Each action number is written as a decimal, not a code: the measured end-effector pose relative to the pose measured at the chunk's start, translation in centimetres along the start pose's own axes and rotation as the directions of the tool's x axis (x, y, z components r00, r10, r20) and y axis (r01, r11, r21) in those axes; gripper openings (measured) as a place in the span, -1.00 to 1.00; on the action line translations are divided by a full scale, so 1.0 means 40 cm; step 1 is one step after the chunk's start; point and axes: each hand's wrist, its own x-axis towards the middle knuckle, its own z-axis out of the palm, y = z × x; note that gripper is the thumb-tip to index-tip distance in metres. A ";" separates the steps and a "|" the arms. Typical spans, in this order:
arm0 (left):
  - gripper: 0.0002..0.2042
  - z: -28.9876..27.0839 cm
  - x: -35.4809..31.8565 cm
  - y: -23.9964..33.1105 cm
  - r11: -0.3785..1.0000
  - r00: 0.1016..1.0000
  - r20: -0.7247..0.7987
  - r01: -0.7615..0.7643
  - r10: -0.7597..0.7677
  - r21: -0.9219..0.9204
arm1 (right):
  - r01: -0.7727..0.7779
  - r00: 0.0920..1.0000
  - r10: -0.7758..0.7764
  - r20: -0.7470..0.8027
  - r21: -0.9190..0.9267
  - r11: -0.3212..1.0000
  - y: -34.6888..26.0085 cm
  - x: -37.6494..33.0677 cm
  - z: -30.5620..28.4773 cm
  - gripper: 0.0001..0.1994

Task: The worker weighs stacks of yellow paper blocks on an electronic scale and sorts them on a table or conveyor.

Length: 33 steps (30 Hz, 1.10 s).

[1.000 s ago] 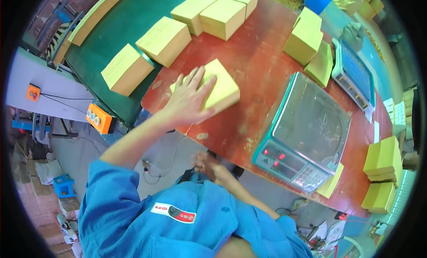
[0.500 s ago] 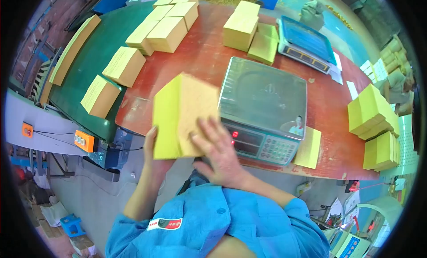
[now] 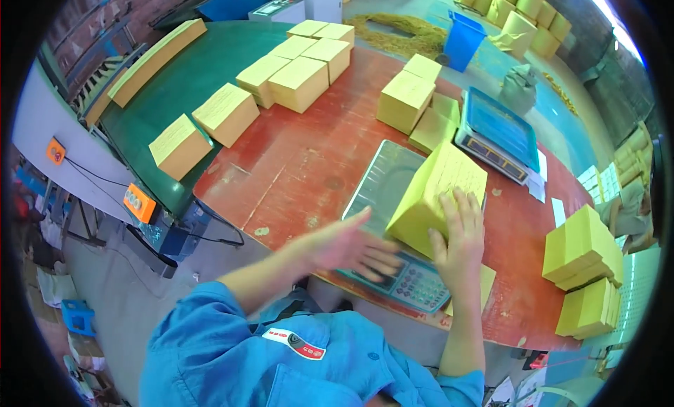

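Right of the middle, the right hand [image 3: 461, 256] touches a yellow block [image 3: 437, 189] over a scale [image 3: 379, 182], can't tell if its fingers grip; the left hand [image 3: 342, 247] has open fingers

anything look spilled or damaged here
Possibly two things: loose yellowish shreds lie heaped beside the blue bin, looking spilled, though they may belong there; and the red table has pale, worn patches toward its near edge.

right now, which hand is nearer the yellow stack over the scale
Right: the right hand touches the yellow stack, while the left hand is apart from it, to its left.
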 end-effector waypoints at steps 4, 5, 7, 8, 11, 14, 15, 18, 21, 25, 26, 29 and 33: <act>-0.50 -0.138 -0.154 0.342 0.459 0.773 -0.322 0.045 0.547 0.887 | -0.008 0.997 0.021 0.072 -0.186 0.983 -0.028 -0.003 0.013 -0.40; -0.55 -0.234 -0.150 0.437 0.212 0.531 -0.324 0.262 0.783 0.941 | -0.024 0.997 0.040 0.071 -0.219 0.976 -0.050 0.007 -0.002 -0.41; -0.50 -0.332 -0.133 0.618 -0.149 0.359 -0.085 0.576 0.929 0.804 | -0.051 0.996 0.070 0.061 -0.265 0.963 -0.092 0.028 -0.019 -0.41; -0.39 -0.397 -0.127 0.686 -0.277 0.299 0.103 0.629 0.949 0.726 | -0.060 0.997 0.047 -0.060 -0.230 0.971 -0.118 0.040 -0.023 -0.42; -0.14 -0.500 -0.085 0.842 -0.354 0.332 0.123 0.857 0.935 0.375 | -0.057 0.978 0.029 -0.209 -0.129 0.990 -0.206 0.053 -0.015 -0.46; -0.04 -0.588 -0.050 0.910 -0.381 0.473 -0.201 0.849 0.858 0.367 | -0.059 0.971 0.054 -0.232 -0.016 0.998 -0.330 0.085 0.064 -0.50; -0.04 -0.606 -0.047 0.910 -0.391 0.487 -0.206 0.840 0.849 0.375 | -0.064 0.984 0.070 -0.166 0.041 0.997 -0.359 0.090 0.099 -0.52; -0.11 -0.626 -0.084 0.877 -0.447 0.569 -0.152 0.760 0.808 0.472 | -0.041 0.997 0.052 -0.053 0.193 0.980 -0.388 0.117 0.184 -0.52; -0.18 -0.567 -0.167 0.758 -0.643 0.827 0.053 0.394 0.560 0.657 | 0.012 1.000 -0.014 0.003 0.335 0.942 -0.411 0.197 0.266 -0.53; -0.16 -0.401 -0.330 0.503 -0.704 0.957 0.208 -0.007 0.200 0.710 | -0.019 1.000 0.018 0.007 0.383 0.924 -0.410 0.291 0.419 -0.50; -0.16 -0.361 -0.385 0.452 -0.644 0.967 0.194 -0.045 0.163 0.764 | -0.030 0.998 0.008 0.056 0.395 0.918 -0.394 0.300 0.463 -0.46; -0.14 -0.264 -0.540 0.304 -0.731 0.976 0.025 0.144 0.216 0.667 | -0.075 0.975 -0.015 0.222 0.393 0.916 -0.389 0.279 0.568 -0.45; -0.19 -0.286 -0.691 -0.028 0.320 0.182 -0.338 0.119 0.924 0.940 | -0.364 0.746 -0.134 0.653 0.567 0.738 -0.438 0.146 0.568 -0.45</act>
